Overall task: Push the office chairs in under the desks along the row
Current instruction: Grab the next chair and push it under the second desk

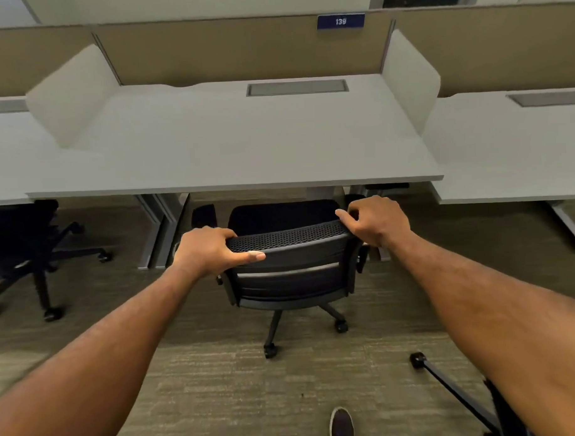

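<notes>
Currently both hands, left grip [212, 249] and right grip [376, 221], clamp the black mesh-backed office chair [287, 260] by its top rail; seat sits just ahead, short of the white table [232, 154]. Next: push straight forward under.

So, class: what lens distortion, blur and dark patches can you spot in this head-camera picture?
Head view: wide-angle bending curves the desk edges and stretches both forearms; the chair at left sits in deep shadow under its desk; the number sign reads slightly soft.
</notes>
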The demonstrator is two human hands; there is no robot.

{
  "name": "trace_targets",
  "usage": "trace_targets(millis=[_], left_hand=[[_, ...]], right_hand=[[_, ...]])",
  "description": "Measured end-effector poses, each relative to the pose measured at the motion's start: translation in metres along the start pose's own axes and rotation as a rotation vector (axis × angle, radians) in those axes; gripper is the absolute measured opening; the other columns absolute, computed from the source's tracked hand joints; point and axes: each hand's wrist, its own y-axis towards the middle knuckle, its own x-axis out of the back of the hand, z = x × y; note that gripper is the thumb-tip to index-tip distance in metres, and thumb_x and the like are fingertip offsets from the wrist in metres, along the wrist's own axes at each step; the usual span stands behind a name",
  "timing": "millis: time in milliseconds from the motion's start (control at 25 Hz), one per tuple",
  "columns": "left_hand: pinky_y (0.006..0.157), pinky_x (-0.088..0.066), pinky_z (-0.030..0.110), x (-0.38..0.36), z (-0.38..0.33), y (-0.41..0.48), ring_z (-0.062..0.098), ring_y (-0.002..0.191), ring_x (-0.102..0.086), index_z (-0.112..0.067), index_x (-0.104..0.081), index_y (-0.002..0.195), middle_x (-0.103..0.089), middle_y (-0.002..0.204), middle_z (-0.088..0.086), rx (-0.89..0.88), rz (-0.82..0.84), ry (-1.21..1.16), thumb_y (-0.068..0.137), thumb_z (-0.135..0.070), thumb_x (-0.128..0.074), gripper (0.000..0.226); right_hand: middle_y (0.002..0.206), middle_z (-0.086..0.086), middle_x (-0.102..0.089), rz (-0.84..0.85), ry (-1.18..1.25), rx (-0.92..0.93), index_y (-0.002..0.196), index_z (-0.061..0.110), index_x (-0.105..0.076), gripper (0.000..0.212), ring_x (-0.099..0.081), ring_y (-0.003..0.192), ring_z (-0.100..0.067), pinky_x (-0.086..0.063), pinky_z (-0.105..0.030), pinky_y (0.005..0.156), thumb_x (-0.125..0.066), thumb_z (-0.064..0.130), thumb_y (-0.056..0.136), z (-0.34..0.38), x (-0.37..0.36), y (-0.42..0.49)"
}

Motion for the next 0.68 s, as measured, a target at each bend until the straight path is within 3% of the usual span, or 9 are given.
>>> trace_targets(millis=[160,400,680], left_hand=[[0.054,-0.037,0.024,0.002,0.009,0.038,-0.001,0.063,-0.053,-0.039,-0.072,0.1,-0.062,0.068,-0.018,0.057,0.003,-0.016,0.046,-0.113,-0.026,0.103],[0.055,-0.038,0.024,0.004,0.023,0.083,-0.001,0.068,-0.054,-0.04,-0.069,0.105,-0.065,0.08,-0.02,0.12,-0.066,-0.067,0.053,-0.11,-0.032,0.095],[0.065,-0.047,0.029,0.019,0.06,0.118,0.004,0.071,-0.061,-0.042,-0.069,0.113,-0.064,0.077,-0.023,0.142,-0.016,-0.076,0.052,-0.107,-0.037,0.096]], right_hand=[[0.065,0.008,-0.063,0.009,-0.019,0.104,0.081,0.025,-0.074,0.066,-0.059,0.066,-0.013,-0.051,-0.035,0.066,-0.034,0.075,0.095,-0.01,-0.006,0.056],[0.084,0.004,-0.071,0.17,-0.036,0.31,0.098,0.027,-0.072,0.112,-0.064,0.079,-0.019,-0.055,-0.039,0.079,-0.005,0.108,0.059,-0.022,-0.005,0.128],[0.074,0.006,-0.064,0.135,-0.036,0.391,0.092,0.024,-0.065,0.108,-0.059,0.068,-0.016,-0.043,-0.03,0.062,-0.009,0.109,0.056,-0.001,-0.015,0.157]])
